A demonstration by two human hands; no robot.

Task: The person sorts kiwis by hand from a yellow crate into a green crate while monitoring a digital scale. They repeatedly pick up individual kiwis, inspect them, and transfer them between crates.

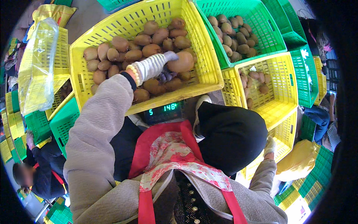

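My left hand (158, 65), in a striped knitted glove with grey fingertips, reaches into a large yellow plastic crate (217, 79). Between its thumb and fingers is a big brown kiwifruit (181, 62), raised over the others. More kiwifruit (120, 44) lie loose across the bottom of this crate. Low on the right, my gloved right hand (270, 146) is beside my knee, against a yellow crate (288, 134). The knee partly hides it, and whether its fingers grip the crate is unclear.
A digital scale display (163, 110) glows under the large crate's near edge. Kiwifruit also fill part of a green crate (275, 42) and a smaller yellow crate (282, 98). A plastic-covered yellow crate stack (36, 70) stands left. A co-worker (46, 170) sits at lower left.
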